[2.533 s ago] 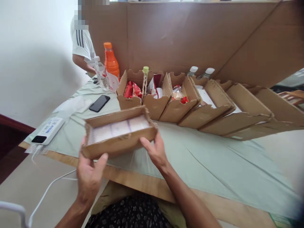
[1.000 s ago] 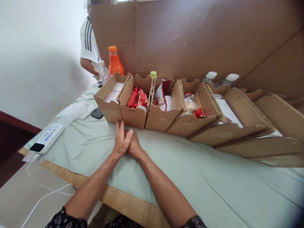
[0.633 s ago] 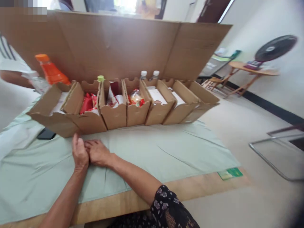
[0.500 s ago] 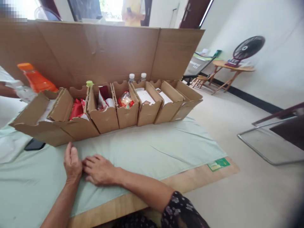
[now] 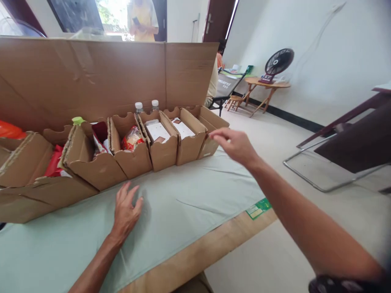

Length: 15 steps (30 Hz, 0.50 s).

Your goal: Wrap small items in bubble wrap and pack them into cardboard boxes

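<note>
Nearest is the wooden edge of the counter [image 5: 180, 253], with a small green card [image 5: 258, 208] near it, and behind this edge a pale green cloth [image 5: 165, 205] is spread. Over the cloth is the left hand [image 5: 126, 211], wide, with fingers apart and a little bent, holding nothing; whether it rests on the cloth I cannot tell. Farther stands a row of cardboard boxes, and the last box [image 5: 208, 150] on the right end is the one at which the right hand [image 5: 233, 146] reaches. This hand is narrow, its fingers bent close to the thumb, with the fingertips at the front upper corner of the box; whether they touch or grip it I cannot tell. The box has probably stiff but thin walls, dry and not slippery; its weight depends on the inside, which is mostly hidden. The best hold would be on both short ends, low, because the cut rim may bend. The neighbouring box [image 5: 199, 142], just beside, contains white packs [image 5: 183, 127]. Behind the row are two white-capped bottles [image 5: 139, 107], then a tall cardboard panel [image 5: 122, 69], and far away a fan [image 5: 278, 61] on a small wooden table [image 5: 265, 84].
</note>
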Available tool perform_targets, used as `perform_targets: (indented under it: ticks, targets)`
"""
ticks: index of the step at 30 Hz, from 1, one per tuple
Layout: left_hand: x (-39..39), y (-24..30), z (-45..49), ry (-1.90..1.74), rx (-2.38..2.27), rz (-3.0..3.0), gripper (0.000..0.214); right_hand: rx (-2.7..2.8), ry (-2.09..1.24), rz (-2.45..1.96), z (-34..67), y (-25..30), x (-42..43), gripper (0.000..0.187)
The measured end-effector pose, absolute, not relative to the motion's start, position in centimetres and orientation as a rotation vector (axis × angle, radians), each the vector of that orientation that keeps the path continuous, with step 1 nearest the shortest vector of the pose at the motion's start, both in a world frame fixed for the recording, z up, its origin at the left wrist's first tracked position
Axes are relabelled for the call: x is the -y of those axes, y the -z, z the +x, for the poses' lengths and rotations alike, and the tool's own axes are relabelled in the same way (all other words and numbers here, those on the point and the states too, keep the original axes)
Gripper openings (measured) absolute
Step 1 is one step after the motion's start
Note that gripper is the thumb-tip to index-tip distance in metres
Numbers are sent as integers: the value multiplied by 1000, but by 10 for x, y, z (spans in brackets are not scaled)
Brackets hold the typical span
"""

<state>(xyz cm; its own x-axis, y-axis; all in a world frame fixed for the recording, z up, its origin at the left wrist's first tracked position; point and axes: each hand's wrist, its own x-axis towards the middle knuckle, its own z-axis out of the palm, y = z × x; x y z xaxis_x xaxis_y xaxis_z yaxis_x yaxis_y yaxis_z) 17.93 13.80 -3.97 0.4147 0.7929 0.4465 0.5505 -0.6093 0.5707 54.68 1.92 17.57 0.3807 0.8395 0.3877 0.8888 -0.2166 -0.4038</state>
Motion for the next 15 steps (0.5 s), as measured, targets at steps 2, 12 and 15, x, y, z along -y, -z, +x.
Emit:
perform_targets:
  ticks: [2,12,15]
  targets:
    - [-133,46,203,-984,-1059,2439,34,1526,177,-2417,581,-195,-53,40]
    - [-128,59,199,-1000,-1020,2496,26,1856,-343,-2870,640,-171,-153,29]
    - [-128,58,201,-994,-1008,2499,25,1821,-200,-2926,649,-165,-154,39]
